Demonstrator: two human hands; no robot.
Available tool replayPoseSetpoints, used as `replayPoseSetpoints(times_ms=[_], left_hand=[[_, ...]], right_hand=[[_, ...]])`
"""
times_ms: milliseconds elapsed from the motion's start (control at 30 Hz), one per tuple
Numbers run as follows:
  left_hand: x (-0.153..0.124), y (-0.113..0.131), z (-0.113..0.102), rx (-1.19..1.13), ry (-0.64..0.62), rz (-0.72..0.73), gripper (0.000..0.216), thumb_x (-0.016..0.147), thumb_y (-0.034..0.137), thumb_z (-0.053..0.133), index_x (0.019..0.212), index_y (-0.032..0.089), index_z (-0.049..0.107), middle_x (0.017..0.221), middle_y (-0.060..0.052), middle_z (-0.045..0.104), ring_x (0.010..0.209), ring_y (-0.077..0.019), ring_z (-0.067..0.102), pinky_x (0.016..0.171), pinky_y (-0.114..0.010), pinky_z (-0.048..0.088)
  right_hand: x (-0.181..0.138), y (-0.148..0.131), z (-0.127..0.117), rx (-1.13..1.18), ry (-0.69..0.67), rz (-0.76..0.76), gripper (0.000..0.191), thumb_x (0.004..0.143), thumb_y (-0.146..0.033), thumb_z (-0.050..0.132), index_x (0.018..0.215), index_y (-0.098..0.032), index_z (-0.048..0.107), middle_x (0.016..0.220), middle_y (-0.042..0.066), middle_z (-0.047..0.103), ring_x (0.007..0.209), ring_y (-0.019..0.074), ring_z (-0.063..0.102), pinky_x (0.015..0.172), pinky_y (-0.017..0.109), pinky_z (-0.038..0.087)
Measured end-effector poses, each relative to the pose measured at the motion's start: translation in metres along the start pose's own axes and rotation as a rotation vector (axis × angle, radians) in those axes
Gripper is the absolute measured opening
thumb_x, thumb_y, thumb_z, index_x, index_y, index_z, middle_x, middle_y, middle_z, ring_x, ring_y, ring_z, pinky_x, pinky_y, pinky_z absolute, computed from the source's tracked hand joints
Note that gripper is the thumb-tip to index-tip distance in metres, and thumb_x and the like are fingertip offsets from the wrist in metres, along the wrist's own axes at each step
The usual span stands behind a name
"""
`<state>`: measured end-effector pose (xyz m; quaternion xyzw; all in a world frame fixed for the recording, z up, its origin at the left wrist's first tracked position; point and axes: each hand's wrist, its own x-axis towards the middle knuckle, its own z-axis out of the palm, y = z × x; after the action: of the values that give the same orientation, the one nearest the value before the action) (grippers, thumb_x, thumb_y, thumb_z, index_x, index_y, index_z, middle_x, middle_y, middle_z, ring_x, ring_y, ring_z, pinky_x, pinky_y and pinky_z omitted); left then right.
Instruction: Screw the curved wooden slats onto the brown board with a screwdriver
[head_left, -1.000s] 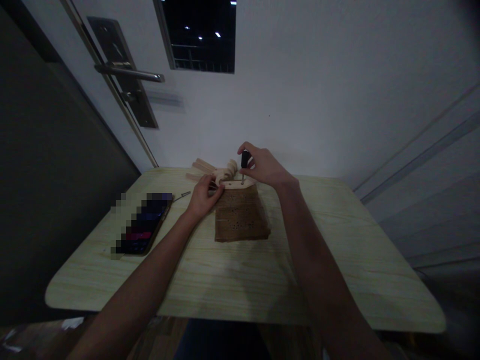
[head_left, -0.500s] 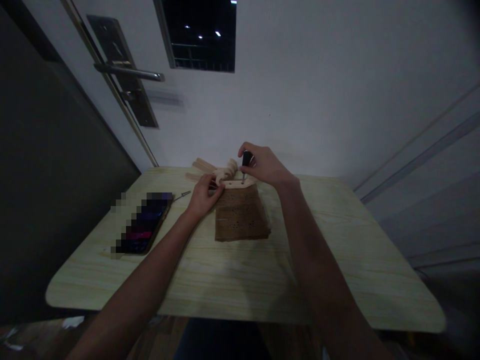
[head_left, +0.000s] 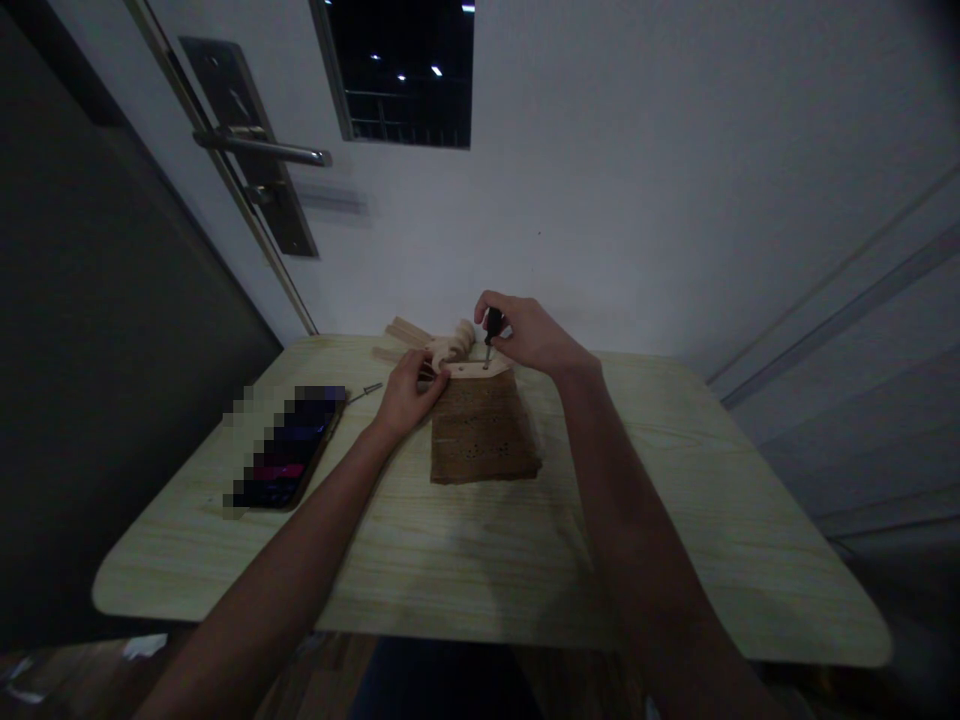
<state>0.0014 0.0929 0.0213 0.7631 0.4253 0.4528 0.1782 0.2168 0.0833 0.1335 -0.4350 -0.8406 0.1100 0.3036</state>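
My right hand (head_left: 525,330) pinches the black handle of a small screwdriver (head_left: 493,325), held nearly upright. The shaft's tip meets a screw hole in a pale wooden strip (head_left: 472,370). That strip runs along the far edge of a brown, flared wooden piece (head_left: 486,430) dotted with small holes, lying on the table. Closed on the strip's left end is my left hand (head_left: 407,392), its thumb on the near side and its other fingers partly hidden. Just behind the strip sits a curled pale wooden part (head_left: 454,343), with flat pale slats (head_left: 409,332) sticking out to the left.
A phone (head_left: 292,455), partly pixelated, lies on the left of the table (head_left: 675,560). Beside it is a thin metal tool (head_left: 365,391). A white door with a metal handle (head_left: 270,150) and a dark window (head_left: 405,80) stands right behind the table.
The screwdriver's handle has tilted slightly and dropped a little in my right fingers. My left hand and the wooden piece stay where they were.
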Motion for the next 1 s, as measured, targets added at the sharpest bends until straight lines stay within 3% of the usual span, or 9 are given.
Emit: replayPoseSetpoints(times_ms=[233, 467, 600, 700, 1000], left_hand=[[0.0003, -0.0022, 0.0009, -0.006, 0.004, -0.010, 0.030, 0.088, 0.048, 0.057, 0.095, 0.018, 0.056, 0.092, -0.006, 0.060, 0.080, -0.0183, 0.064, 0.075, -0.035, 0.059], [0.0001, -0.0013, 0.0004, -0.010, 0.005, -0.011, 0.031, 0.088, 0.048, 0.057, 0.096, 0.017, 0.056, 0.094, -0.006, 0.060, 0.079, -0.0178, 0.063, 0.074, -0.035, 0.059], [-0.0002, 0.0002, 0.0000, -0.011, -0.001, -0.015, 0.031, 0.088, 0.047, 0.057, 0.096, 0.017, 0.056, 0.095, -0.007, 0.060, 0.080, -0.0182, 0.064, 0.076, -0.036, 0.059], [-0.0004, 0.0008, -0.0004, -0.003, 0.001, -0.018, 0.031, 0.088, 0.047, 0.057, 0.097, 0.018, 0.056, 0.094, -0.007, 0.060, 0.081, -0.0187, 0.064, 0.076, -0.037, 0.059], [0.0000, 0.0003, -0.0008, -0.007, -0.003, 0.000, 0.031, 0.088, 0.048, 0.056, 0.096, 0.018, 0.056, 0.094, -0.007, 0.061, 0.081, -0.0187, 0.064, 0.076, -0.036, 0.059]], right_hand=[[0.0002, -0.0004, 0.0006, 0.067, 0.036, 0.066, 0.034, 0.069, -0.006, 0.062, 0.099, -0.020, 0.054, 0.079, -0.001, 0.061, 0.073, 0.0145, 0.057, 0.068, 0.026, 0.042], [0.0015, 0.0001, 0.0043, -0.021, 0.056, 0.079, 0.022, 0.071, -0.011, 0.063, 0.090, -0.019, 0.054, 0.081, 0.002, 0.061, 0.070, 0.0141, 0.054, 0.067, 0.028, 0.042], [0.0010, 0.0007, 0.0027, -0.015, 0.082, 0.011, 0.026, 0.070, -0.009, 0.060, 0.093, -0.020, 0.054, 0.089, 0.003, 0.062, 0.075, 0.0150, 0.055, 0.070, 0.029, 0.043], [0.0003, 0.0016, 0.0010, 0.053, 0.052, -0.032, 0.025, 0.072, -0.007, 0.055, 0.093, -0.020, 0.056, 0.083, 0.001, 0.061, 0.077, 0.0149, 0.057, 0.072, 0.028, 0.043], [0.0013, -0.0009, 0.0023, 0.014, 0.070, 0.093, 0.034, 0.071, -0.009, 0.065, 0.101, -0.021, 0.055, 0.079, -0.001, 0.062, 0.071, 0.0145, 0.056, 0.068, 0.027, 0.042]])
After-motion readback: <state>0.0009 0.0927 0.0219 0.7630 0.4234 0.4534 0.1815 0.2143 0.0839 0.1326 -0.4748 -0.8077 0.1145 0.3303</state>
